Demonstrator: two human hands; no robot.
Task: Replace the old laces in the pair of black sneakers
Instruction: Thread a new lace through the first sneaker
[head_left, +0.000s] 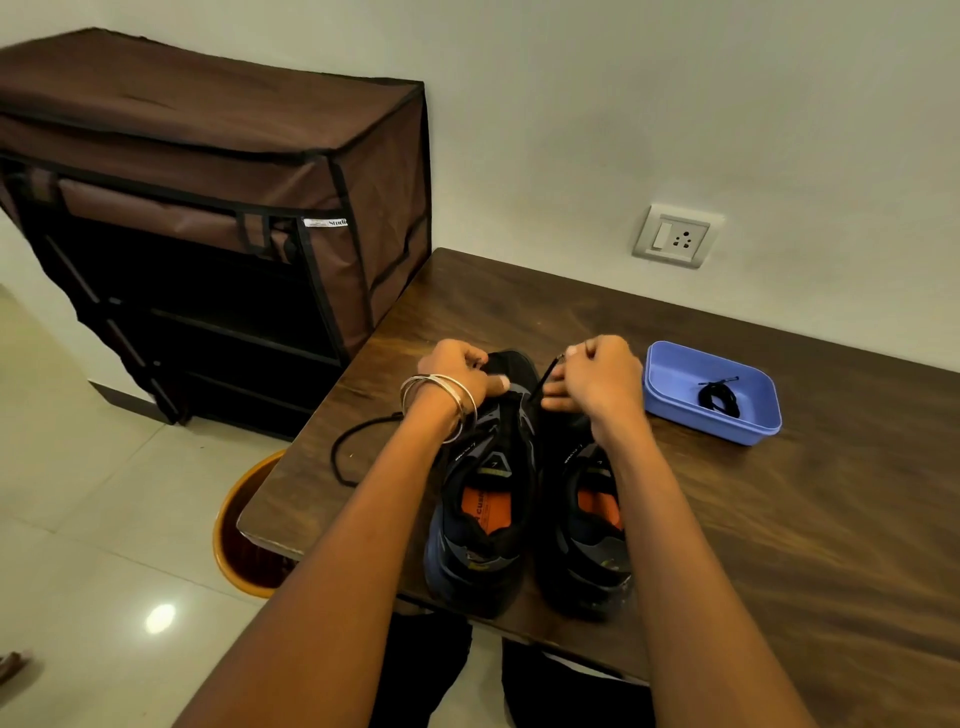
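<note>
The two sneakers (524, 499) stand side by side at the table's (779, 519) near edge. The left hand (457, 374) pinches at the left shoe's toe end, while the right hand (597, 379) pinches a lace (545, 379) end. A sharp tug could slide a shoe off the edge, or the loose lace hanging over the table's left edge could snag.

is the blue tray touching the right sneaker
Apart: the head view shows bare wooden tabletop between the blue tray and the right sneaker.
</note>
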